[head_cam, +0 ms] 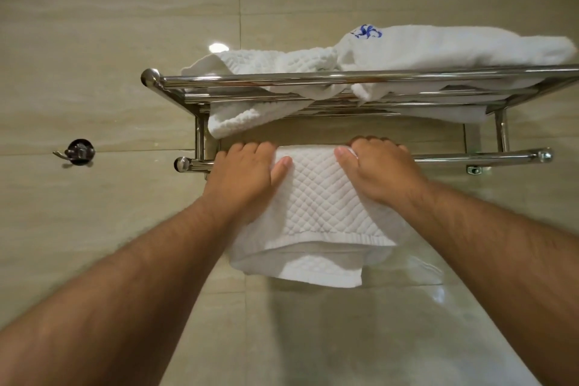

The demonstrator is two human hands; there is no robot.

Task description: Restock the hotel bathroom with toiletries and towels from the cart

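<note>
Fingers of left hand and right hand curled over waffle towel draped on lower rail. Risk: lopsided drape, towel sliding off once released.

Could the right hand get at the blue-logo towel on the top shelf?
Probably yes: the logo towel lies uncovered on the shelf above the right hand, with only the front rail to clear.

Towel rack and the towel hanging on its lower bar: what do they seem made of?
The towel rack looks like polished metal, perhaps chromed or stainless steel: its tubes are mirror-bright with sharp highlights. The hanging towel seems soft white cotton-like cloth, with a raised diamond weave and a plain hemmed border; the exact fibre cannot be told.
</note>
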